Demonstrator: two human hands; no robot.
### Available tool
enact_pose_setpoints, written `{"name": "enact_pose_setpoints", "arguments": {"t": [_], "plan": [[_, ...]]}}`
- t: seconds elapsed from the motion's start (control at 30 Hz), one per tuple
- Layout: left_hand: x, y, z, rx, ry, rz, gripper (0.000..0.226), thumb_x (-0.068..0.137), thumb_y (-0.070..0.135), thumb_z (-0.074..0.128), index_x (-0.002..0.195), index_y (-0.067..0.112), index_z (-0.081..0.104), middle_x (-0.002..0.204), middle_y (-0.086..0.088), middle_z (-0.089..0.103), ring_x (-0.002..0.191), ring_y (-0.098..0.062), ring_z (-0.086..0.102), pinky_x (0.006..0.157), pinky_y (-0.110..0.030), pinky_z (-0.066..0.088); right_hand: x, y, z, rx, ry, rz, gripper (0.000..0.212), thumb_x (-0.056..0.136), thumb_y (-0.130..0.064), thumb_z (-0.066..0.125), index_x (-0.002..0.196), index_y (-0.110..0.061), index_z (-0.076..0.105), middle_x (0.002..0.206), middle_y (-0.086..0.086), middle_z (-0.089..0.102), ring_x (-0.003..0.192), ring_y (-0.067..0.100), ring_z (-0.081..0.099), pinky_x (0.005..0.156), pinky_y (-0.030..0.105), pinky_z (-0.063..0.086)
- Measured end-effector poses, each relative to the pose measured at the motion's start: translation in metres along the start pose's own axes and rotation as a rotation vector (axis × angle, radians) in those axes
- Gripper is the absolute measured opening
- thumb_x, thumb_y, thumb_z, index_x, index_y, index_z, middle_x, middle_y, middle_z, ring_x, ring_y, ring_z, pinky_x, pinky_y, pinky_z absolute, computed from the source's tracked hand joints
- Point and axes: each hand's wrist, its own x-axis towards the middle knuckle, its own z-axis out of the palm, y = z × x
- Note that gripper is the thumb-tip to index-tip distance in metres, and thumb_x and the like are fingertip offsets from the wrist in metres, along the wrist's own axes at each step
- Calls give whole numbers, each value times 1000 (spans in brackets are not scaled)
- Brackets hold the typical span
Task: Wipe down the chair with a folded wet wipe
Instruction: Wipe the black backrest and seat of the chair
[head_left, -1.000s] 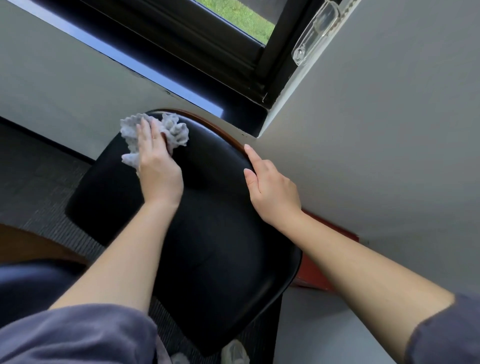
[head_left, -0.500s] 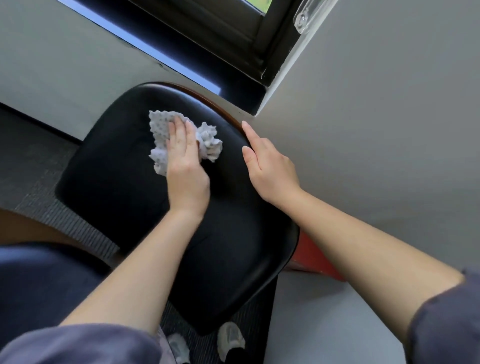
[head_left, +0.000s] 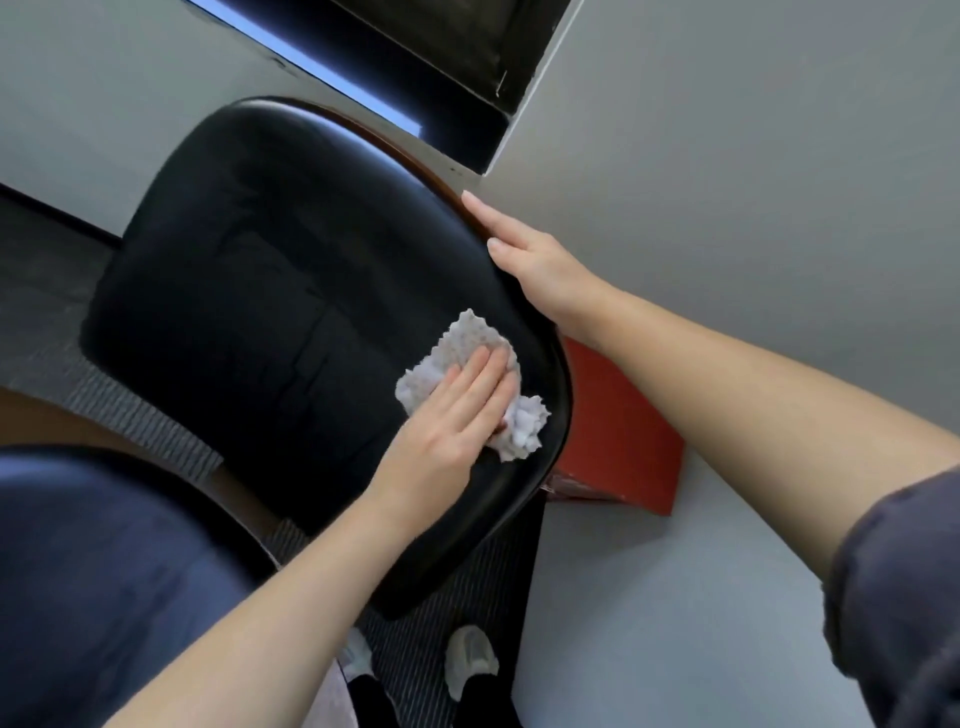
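Observation:
A black padded chair back (head_left: 260, 291) with a brown wooden rim fills the middle of the view. My left hand (head_left: 447, 415) lies flat, fingers straight, pressing a crumpled white wet wipe (head_left: 467, 348) onto the pad near its right edge. The wipe sticks out beyond my fingertips and beside my palm. My right hand (head_left: 535, 265) rests on the chair's upper right rim with straight fingers; the fingers on the far side are hidden.
A grey wall (head_left: 727, 182) stands close on the right, with a dark window frame (head_left: 441, 67) above. A red box (head_left: 618, 441) sits against the wall behind the chair. Striped carpet (head_left: 130, 410) and my feet in light slippers (head_left: 470, 660) lie below.
My left hand has swept the wipe from the upper left of the pad down to its lower right edge. My right hand has stayed on the rim.

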Motion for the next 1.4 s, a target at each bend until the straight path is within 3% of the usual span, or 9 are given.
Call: {"name": "enact_pose_setpoints", "arguments": {"t": [0.07,0.2,0.4,0.53,0.7,0.8,1.0,1.27,1.4], "plan": [[1,-14,-3,45,-17,47,51,93,-17,44,142,-4,44,152,-20,36,143,-32,33,115,-48,34,-1,2,1,-15,0,4,48,103,-10,36,148,-26,36,152,-7,36,139,4,30,116,21,20],[20,0,4,36,127,-219,47,95,-13,44,142,-6,42,152,-22,34,144,-34,31,117,-48,29,-2,4,0,-22,19,-22,48,103,-9,35,148,-23,35,153,-7,35,141,4,28,118,22,18],[-6,7,1,92,-83,151,48,98,-8,32,144,0,39,153,-17,35,144,-30,31,119,-43,26,-2,4,1,30,10,-14,47,102,-8,37,146,-24,39,150,-7,40,138,3,33,117,23,23],[16,-55,-21,187,112,-210,54,91,-16,43,144,-8,35,152,-27,33,144,-37,30,119,-45,27,-1,-2,5,-44,66,-25,49,101,-9,36,147,-25,38,150,-8,41,136,3,35,110,13,24],[33,-111,-48,287,85,-142,51,93,-15,35,144,-11,35,152,-29,31,143,-39,30,116,-51,31,25,-25,33,-611,182,-134,52,103,-40,29,153,-35,14,146,-3,41,122,19,50,93,41,47],[58,-134,-64,301,178,-265,49,95,-8,27,143,-13,34,151,-32,31,143,-41,29,117,-50,28,47,-39,42,-773,221,-161,56,102,-48,25,153,-35,9,149,-3,36,122,22,50,82,41,51],[92,-162,-85,375,230,-360,54,90,-7,35,143,-10,37,150,-30,34,142,-40,31,116,-49,30,103,-75,68,-865,208,-219,53,102,-46,22,153,-34,14,151,-1,34,128,26,45,91,42,43],[70,-208,-129,197,276,-1086,40,87,-8,38,123,3,52,125,-15,54,114,-34,50,91,-36,37,112,-76,78,-970,295,-281,49,102,-45,21,150,-32,22,132,2,51,109,27,55,69,34,34],[82,-202,-126,177,301,-821,35,78,-3,29,102,6,53,107,-14,54,103,-34,52,84,-47,43,113,-76,79,-995,301,-281,50,102,-45,23,150,-31,22,129,3,52,107,27,55,66,33,33]]}}
